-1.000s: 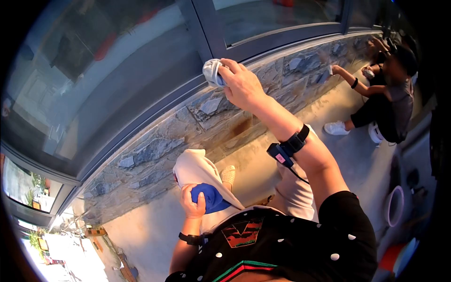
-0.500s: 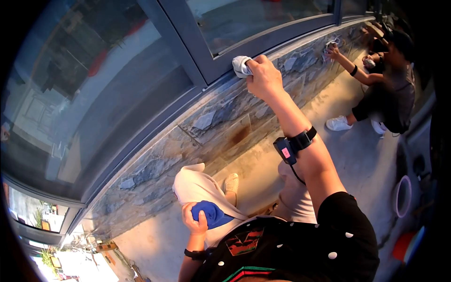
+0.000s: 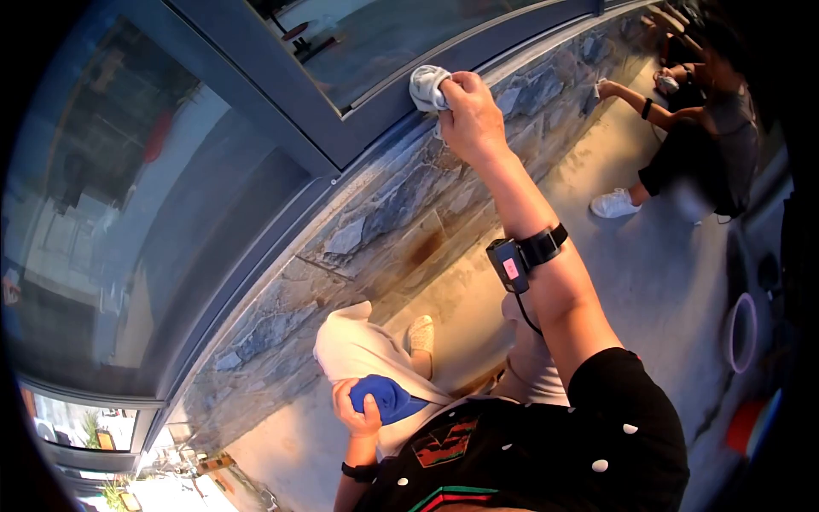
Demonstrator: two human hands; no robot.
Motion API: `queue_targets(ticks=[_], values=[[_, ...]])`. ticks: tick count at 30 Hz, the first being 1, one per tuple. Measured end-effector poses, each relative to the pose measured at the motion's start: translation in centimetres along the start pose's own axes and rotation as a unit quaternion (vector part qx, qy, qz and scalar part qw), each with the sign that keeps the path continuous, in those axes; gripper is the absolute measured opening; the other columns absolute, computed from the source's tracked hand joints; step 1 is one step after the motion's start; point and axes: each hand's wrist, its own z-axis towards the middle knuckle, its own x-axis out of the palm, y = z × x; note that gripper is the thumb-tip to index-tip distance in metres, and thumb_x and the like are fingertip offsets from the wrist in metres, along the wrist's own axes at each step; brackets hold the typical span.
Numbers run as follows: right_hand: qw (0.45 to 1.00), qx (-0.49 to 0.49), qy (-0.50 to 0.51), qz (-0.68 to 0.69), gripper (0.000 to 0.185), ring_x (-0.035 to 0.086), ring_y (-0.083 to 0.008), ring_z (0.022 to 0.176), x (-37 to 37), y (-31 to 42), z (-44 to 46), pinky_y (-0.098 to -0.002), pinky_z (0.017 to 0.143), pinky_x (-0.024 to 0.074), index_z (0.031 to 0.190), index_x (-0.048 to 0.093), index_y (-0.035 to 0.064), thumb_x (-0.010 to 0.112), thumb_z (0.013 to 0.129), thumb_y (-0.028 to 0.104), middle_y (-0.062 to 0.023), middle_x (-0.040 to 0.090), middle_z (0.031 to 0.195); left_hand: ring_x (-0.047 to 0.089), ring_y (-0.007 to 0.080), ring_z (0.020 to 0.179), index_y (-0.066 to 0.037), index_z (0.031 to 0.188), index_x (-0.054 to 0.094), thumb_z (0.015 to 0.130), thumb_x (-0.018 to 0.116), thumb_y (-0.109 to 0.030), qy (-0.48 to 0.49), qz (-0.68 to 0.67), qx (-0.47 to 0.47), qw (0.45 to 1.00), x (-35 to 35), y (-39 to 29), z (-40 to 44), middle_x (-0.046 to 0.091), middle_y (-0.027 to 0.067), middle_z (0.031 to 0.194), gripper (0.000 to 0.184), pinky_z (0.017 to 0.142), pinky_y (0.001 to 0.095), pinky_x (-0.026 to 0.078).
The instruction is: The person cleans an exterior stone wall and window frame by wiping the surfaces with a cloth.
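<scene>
My right hand [image 3: 474, 119] is closed on a bunched white cloth [image 3: 428, 89]. The cloth touches the lower part of the grey window frame [image 3: 375, 124], just above the stone ledge. Down by my lap, my left hand [image 3: 357, 413] grips a crumpled blue cloth [image 3: 386, 398], its fingers curled round the side of it. The blue cloth hangs over my light trousers [image 3: 348, 341].
Below the window runs a stone wall [image 3: 409, 205]. At the right, a person [image 3: 712, 145] crouches, one hand with a cloth at the wall; another person is partly visible behind. A pale hoop-like rim [image 3: 741, 333] and an orange-red container [image 3: 746, 424] stand right.
My right hand has slid the white cloth farther along the frame, away from the frame's corner joint. The nearby person's hand has come lower on the wall. My left hand stays in my lap.
</scene>
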Motion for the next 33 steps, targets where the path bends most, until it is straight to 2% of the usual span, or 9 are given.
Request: queue_targets(ticks=[3,9,13,20,23,27,29,31,33], values=[[0.986,0.123,-0.11,0.032,0.034,0.056,-0.0384,0.116,-0.9,-3.4,1.5,-0.044,0.094,0.0496,0.116,0.06,0.0053,0.068,0.083,0.011,-0.0185,0.058,0.124,0.061,0.0397,0.087,0.004,0.103,0.061,0.086,0.063,-0.035,0.003,0.002,0.0,1.0,0.0,0.2,0.0,0.062,0.0212,0.097,0.042,0.08,0.047,0.05],[0.991,0.081,-0.087,0.06,0.04,0.05,-0.0421,0.123,1.2,-6.4,2.8,-0.0471,0.104,0.0427,0.123,0.057,0.0054,0.066,0.085,0.016,-0.0171,0.051,0.139,0.061,0.0398,0.087,0.004,0.102,0.061,0.086,0.064,-0.035,0.007,0.013,-0.002,1.0,0.0,0.0,0.2,0.062,0.0214,0.096,0.042,0.08,0.0472,0.05],[0.993,0.052,-0.054,0.093,0.036,0.057,-0.0395,0.111,2.3,-3.2,1.7,-0.0474,0.095,0.0488,0.115,0.059,0.0055,0.065,0.081,0.011,-0.0156,0.057,0.127,0.061,0.0398,0.087,0.003,0.103,0.062,0.086,0.063,-0.034,0.002,0.013,-0.006,1.0,0.1,-0.4,0.4,0.062,0.0213,0.096,0.041,0.08,0.0472,0.05],[0.972,-0.195,0.086,0.102,0.046,0.061,-0.0348,0.106,1.3,5.4,-4.8,-0.0414,0.089,0.0539,0.114,0.061,0.0071,0.067,0.069,0.002,-0.0114,0.063,0.121,0.061,0.0392,0.088,0.003,0.104,0.062,0.086,0.064,-0.034,0.025,0.023,0.011,0.999,0.3,-0.6,0.8,0.062,0.021,0.097,0.041,0.081,0.0463,0.05],[0.969,-0.134,0.056,0.198,0.041,0.061,-0.034,0.107,-0.3,5.2,-3.9,-0.0433,0.085,0.0556,0.11,0.061,0.0084,0.069,0.071,0.005,-0.0093,0.063,0.12,0.061,0.0391,0.088,0.004,0.104,0.061,0.086,0.064,-0.035,0.025,0.017,0.002,1.0,0.4,-0.9,0.5,0.062,0.0208,0.097,0.042,0.082,0.0464,0.05],[0.988,0.045,-0.081,0.121,0.041,0.056,-0.0405,0.119,-0.4,-1.3,-0.3,-0.0451,0.098,0.0493,0.118,0.061,0.0036,0.068,0.078,0.013,-0.0231,0.054,0.13,0.061,0.0393,0.088,0.003,0.103,0.062,0.087,0.064,-0.036,0.012,0.024,0.003,1.0,0.5,-0.6,-0.2,0.062,0.0209,0.097,0.042,0.082,0.0467,0.05],[0.972,0.173,-0.057,0.151,0.04,0.057,-0.038,0.117,-0.5,-4.8,0.9,-0.0439,0.1,0.0474,0.115,0.066,0.0007,0.068,0.081,0.022,-0.0249,0.058,0.124,0.061,0.0393,0.088,0.003,0.103,0.061,0.086,0.064,-0.036,0.007,0.024,-0.003,1.0,0.4,-0.5,-0.1,0.062,0.0209,0.097,0.043,0.081,0.0466,0.05],[0.81,0.358,0.007,0.465,0.04,0.06,-0.0358,0.112,-0.3,-5.2,1.6,-0.0432,0.099,0.0476,0.111,0.068,-0.0014,0.069,0.081,0.026,-0.0233,0.063,0.114,0.061,0.0393,0.088,0.003,0.103,0.061,0.086,0.065,-0.036,0.009,0.024,-0.012,1.0,0.1,-0.3,-0.2,0.062,0.0209,0.097,0.043,0.081,0.0465,0.05],[0.916,0.243,0.038,0.316,0.041,0.062,-0.0354,0.107,0.8,-3.9,1.0,-0.044,0.095,0.0489,0.108,0.067,-0.003,0.069,0.082,0.029,-0.022,0.066,0.107,0.061,0.0393,0.087,0.004,0.103,0.061,0.086,0.064,-0.036,0.005,0.028,-0.001,1.0,0.2,0.0,0.2,0.061,0.0209,0.096,0.043,0.081,0.0464,0.05]])
